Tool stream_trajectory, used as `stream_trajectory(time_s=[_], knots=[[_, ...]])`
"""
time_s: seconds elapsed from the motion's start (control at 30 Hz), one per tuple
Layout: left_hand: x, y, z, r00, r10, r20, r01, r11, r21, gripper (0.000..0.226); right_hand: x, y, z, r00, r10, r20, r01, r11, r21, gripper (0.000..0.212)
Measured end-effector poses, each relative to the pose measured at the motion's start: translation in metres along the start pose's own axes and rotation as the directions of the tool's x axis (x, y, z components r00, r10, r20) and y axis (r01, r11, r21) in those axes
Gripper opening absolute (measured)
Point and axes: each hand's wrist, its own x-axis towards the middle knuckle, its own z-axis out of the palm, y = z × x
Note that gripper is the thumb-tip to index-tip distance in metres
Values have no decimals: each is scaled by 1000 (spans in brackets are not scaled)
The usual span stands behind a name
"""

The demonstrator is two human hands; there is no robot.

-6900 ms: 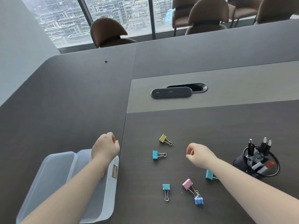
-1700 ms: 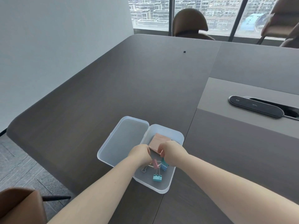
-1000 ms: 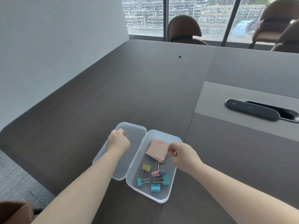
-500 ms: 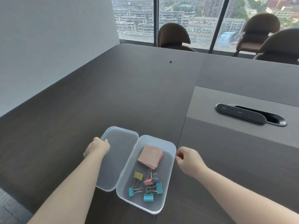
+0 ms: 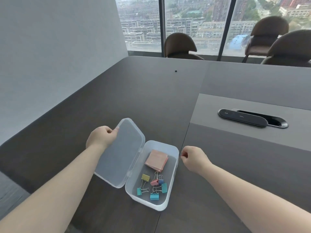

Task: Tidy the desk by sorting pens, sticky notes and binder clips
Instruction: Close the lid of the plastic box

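Note:
A clear plastic box [image 5: 170, 195] stands on the dark table near its front edge. Inside lie a pink pad of sticky notes [image 5: 156, 160] and several coloured binder clips [image 5: 154, 186]. The box's hinged lid [image 5: 122, 153] is tilted up on the left side. My left hand [image 5: 101, 137] grips the lid's far left edge. My right hand [image 5: 193, 158] hovers just right of the box with its fingers curled and nothing in them. No pens are in view.
A black cable hatch [image 5: 252, 117] is set in the lighter strip of the table at the right. Brown chairs [image 5: 180, 46] stand beyond the far edge by the windows. The table's left edge [image 5: 42, 115] runs diagonally near a white wall.
My left hand has taken the lid's edge and raised it from flat to tilted. My right hand has stayed just right of the box. The view has tilted up.

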Motion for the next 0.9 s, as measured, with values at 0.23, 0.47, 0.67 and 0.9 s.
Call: stream_trajectory(time_s=[0.23, 0.47, 0.67, 0.9], knots=[[-68, 74, 16, 948, 257, 187, -275, 959, 76, 33, -22, 30, -15, 999, 45, -3, -44, 996, 83, 13], [-101, 112, 96, 837, 328, 439, -479, 827, 294, 24, -39, 69, -15, 997, 78, 19, -80, 992, 102, 13], [-103, 107, 147, 788, 303, 536, -542, 754, 371, 19, -48, 107, -11, 989, 138, 48, -142, 983, 115, 13], [-115, 144, 136, 819, 399, 413, -572, 631, 524, 42, -61, 136, -36, 982, 190, 24, -191, 975, 113, 19]])
